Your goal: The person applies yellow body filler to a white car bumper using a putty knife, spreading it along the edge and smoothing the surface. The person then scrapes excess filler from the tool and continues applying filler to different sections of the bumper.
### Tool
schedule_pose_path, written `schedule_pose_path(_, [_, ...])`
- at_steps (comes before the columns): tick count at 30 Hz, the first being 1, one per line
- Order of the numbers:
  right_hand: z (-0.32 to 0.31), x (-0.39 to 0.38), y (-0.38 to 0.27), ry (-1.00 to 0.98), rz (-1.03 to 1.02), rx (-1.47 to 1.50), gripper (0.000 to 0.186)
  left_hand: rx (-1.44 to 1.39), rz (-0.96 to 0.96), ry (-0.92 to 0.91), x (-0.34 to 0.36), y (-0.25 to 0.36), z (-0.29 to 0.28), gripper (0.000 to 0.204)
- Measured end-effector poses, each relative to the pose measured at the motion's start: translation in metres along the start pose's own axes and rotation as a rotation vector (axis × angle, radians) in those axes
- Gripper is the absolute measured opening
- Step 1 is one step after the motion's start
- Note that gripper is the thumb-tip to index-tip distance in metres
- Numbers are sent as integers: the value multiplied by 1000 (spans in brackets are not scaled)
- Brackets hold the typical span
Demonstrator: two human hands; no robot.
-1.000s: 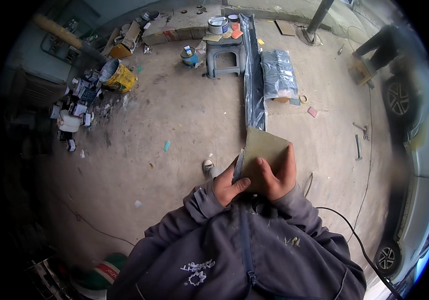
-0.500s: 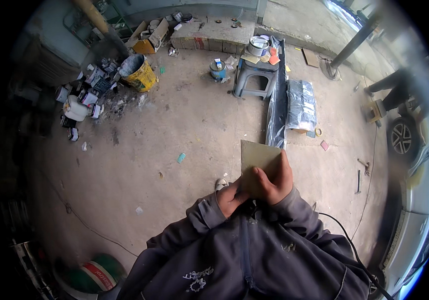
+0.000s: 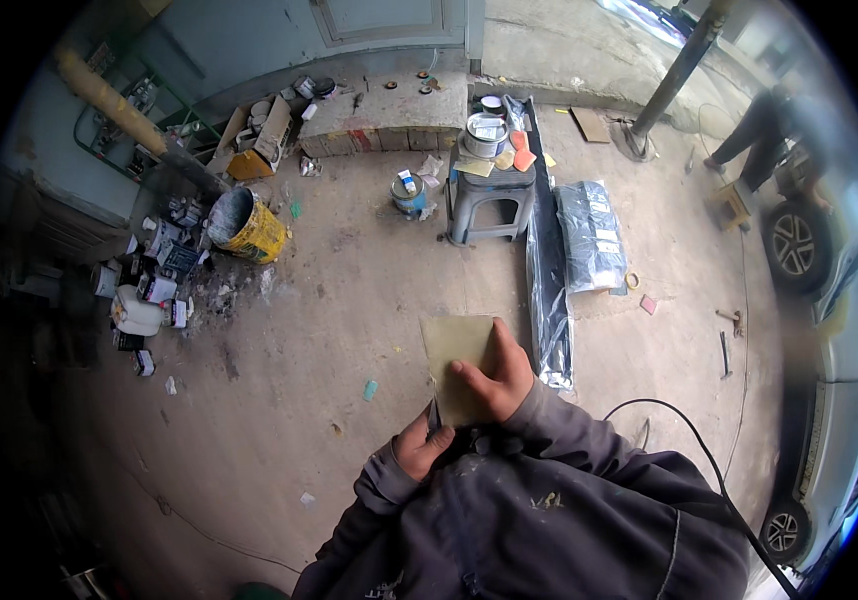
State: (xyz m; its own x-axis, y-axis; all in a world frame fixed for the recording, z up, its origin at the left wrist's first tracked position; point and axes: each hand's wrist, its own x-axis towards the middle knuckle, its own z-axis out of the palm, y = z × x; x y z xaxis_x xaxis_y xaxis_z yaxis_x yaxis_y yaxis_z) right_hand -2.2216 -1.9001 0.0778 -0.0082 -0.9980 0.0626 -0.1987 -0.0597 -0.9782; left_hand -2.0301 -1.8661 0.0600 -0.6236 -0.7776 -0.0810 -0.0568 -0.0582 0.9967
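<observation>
A flat yellowish-green sheet [image 3: 457, 348], perhaps sandpaper, is held in front of my jacket. My right hand [image 3: 499, 385] grips its right side, thumb laid across the face and fingers behind the edge. At the lower left corner, my left hand [image 3: 422, 447] is closed with its thumb bent in. A thin dark edge shows between its fingers and the sheet; whether that is the sheet's folded underside or a separate piece, I cannot tell. The hidden fingertips lie behind the sheet.
Ahead, a grey stool [image 3: 491, 200] bears a tin [image 3: 485, 136] and orange and yellow pieces. Beside it lie a long plastic-wrapped strip [image 3: 549, 330] and a wrapped panel [image 3: 589, 235]. A yellow bucket [image 3: 254, 235] stands left among cans. A car [image 3: 844, 420] and another person are right.
My view has shifted, so the stool and bucket appear lower. Both hands and the sheet sit further left in the picture, and my left hand has moved down along the sheet's left edge.
</observation>
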Motion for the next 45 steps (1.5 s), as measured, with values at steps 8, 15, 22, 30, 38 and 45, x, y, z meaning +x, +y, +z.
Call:
schedule_pose_path(8, [-20, 137, -5, -113, 33, -58, 45, -618, -149, 366, 128, 54, -77, 80])
schedule_pose_path(15, [-14, 194, 2, -195, 82, 13, 49, -402, -35, 430, 222, 60, -113, 84])
schedule_pose_path(22, [25, 253, 5, -240, 102, 55, 50, -334, -112, 307, 270, 52, -185, 93])
schedule_pose_path(30, [119, 360, 0, 11, 9, -43, 67, -927, -81, 332, 285, 66, -333, 98])
schedule_pose_path(38, [233, 449, -39, -127, -58, 15, 55, -694, -74, 335, 295, 60, -467, 98])
schedule_pose_path(45, [258, 544, -31, -27, -89, 137, 49, -717, 82, 417, 355, 79, -541, 99])
